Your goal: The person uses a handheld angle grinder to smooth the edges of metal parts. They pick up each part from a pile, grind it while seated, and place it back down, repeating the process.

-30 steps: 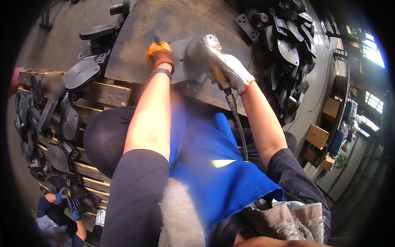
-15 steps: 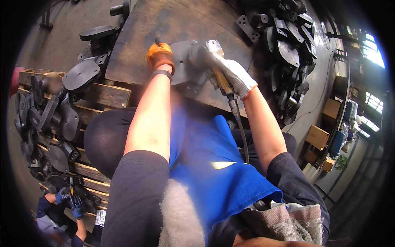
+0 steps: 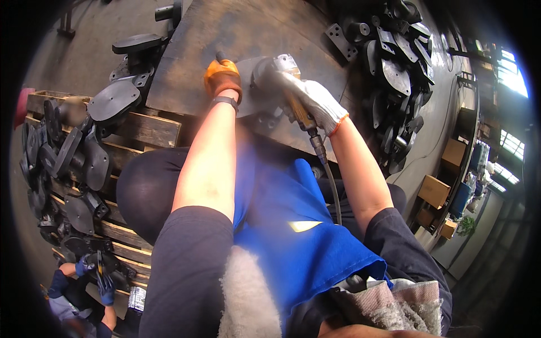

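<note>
My left hand (image 3: 222, 79), in an orange work glove, is closed around the left end of a grey metal part (image 3: 252, 105). A dark stub of that part (image 3: 220, 56) pokes out above the glove. The part lies on a large brown board (image 3: 186, 67). My right hand (image 3: 322, 101), in a white knit glove, grips a yellow hand-held air grinder (image 3: 302, 115). The grinder's head lies over the part's flat plate and hides some of it; haze blurs the contact. From the grinder's rear an air hose (image 3: 335, 188) runs down past my lap.
Dark metal parts (image 3: 394, 76) are piled right of the board. More parts (image 3: 96, 163) lie on a wooden pallet (image 3: 146, 130) at left. At lower left, a co-worker's gloved hand (image 3: 105, 288) is visible. Cardboard boxes (image 3: 434, 190) stand far right.
The grinder and my right hand have shifted slightly left across the plate, closer to my left hand. My left hand keeps its hold on the metal part.
</note>
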Available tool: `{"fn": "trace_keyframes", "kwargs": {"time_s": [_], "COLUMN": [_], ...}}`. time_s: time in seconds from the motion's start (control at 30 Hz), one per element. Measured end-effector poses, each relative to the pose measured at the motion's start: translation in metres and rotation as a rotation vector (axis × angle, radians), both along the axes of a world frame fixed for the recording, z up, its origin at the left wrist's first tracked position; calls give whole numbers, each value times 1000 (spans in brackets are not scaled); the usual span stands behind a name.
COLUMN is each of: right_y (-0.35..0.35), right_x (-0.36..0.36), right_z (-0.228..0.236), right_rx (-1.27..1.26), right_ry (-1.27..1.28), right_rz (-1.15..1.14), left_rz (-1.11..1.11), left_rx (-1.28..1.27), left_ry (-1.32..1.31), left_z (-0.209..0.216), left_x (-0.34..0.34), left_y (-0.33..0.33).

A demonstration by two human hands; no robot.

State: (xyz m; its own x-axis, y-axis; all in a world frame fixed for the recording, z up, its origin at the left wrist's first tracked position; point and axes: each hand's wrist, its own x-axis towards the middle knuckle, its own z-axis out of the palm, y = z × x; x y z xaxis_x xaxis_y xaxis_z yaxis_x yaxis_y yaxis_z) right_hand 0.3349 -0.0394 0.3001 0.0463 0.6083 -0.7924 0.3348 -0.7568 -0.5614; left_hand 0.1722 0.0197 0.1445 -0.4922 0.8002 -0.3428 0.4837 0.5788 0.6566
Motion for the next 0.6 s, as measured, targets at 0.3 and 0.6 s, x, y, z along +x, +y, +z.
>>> {"fn": "trace_keyframes", "kwargs": {"time_s": [0.3, 0.6], "right_y": [7, -1], "right_x": [5, -12], "right_z": [5, 30], "right_rx": [-40, -127], "right_ry": [-22, 150], "right_rz": [57, -401], "left_rz": [14, -5], "left_rx": [11, -46], "left_ry": [4, -5], "left_z": [3, 7], "left_x": [-1, -1], "left_y": [2, 2]}}
